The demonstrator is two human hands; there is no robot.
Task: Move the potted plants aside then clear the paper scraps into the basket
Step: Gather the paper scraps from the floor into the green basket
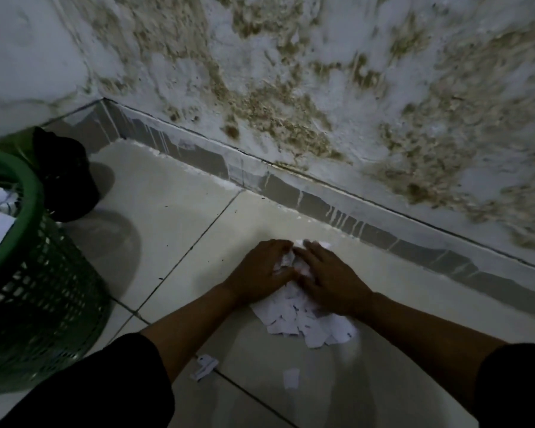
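Hands meet over a heap of torn white paper scraps on the pale tiled floor, close to the base of a stained, peeling wall. The left hand curls its fingers round a crumpled wad at the far end of the heap, while the right hand lies flatter, fingers extended and pressing the paper toward the left. A green plastic lattice basket stands well apart at the left, white paper already showing inside it. Just behind it sits a dark pot, seemingly one of the potted plants, out of the way by the corner; its foliage is too dim to make out. Judging by this, the plants look moved and the clearing is under way: most of the heap remains, and two stray scraps lie nearer the person, still to be gathered.
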